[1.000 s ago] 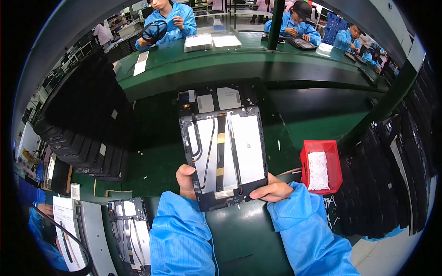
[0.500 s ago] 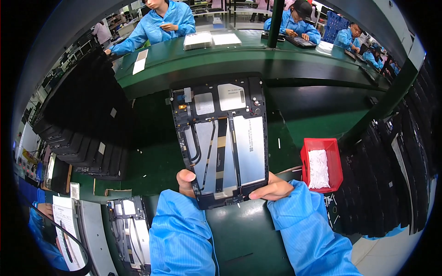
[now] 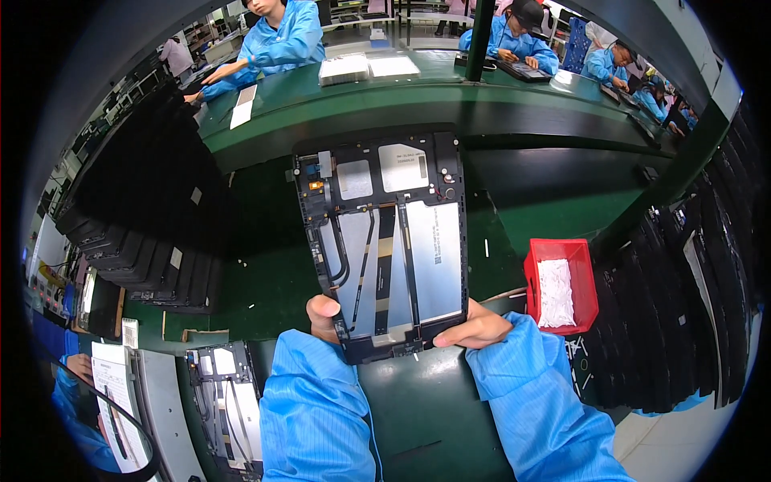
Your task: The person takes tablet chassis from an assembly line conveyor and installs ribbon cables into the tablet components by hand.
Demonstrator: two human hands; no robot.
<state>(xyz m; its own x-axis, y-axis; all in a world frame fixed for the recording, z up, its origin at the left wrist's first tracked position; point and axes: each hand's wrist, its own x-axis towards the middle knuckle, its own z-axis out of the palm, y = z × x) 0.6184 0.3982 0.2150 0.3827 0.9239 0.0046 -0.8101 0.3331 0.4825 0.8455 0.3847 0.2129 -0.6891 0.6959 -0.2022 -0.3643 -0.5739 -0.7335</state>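
Held up in front of me over the green bench is an opened tablet (image 3: 384,249). Its inner side faces me: a black frame, silver metal plates and dark flat cables. My left hand (image 3: 324,316) grips its lower left corner, thumb on the front edge. At the lower right edge, my right hand (image 3: 475,326) pinches the frame, thumb in front; the other fingers are mostly hidden behind it. Both forearms wear blue sleeves. A second opened tablet (image 3: 227,406) lies on the bench to the left of my left forearm.
A red bin (image 3: 590,281) with white strips stands at right. Stacks of dark tablet parts rise at left (image 3: 144,193) and right (image 3: 650,321). A white paper sheet (image 3: 116,402) lies lower left, near another person's hand (image 3: 80,367). Co-workers in blue sit beyond the raised green ledge (image 3: 385,108).
My hands and the tablet stay almost still. Across the bench, the co-worker at upper left has lowered a raised hand and moved it toward the left.
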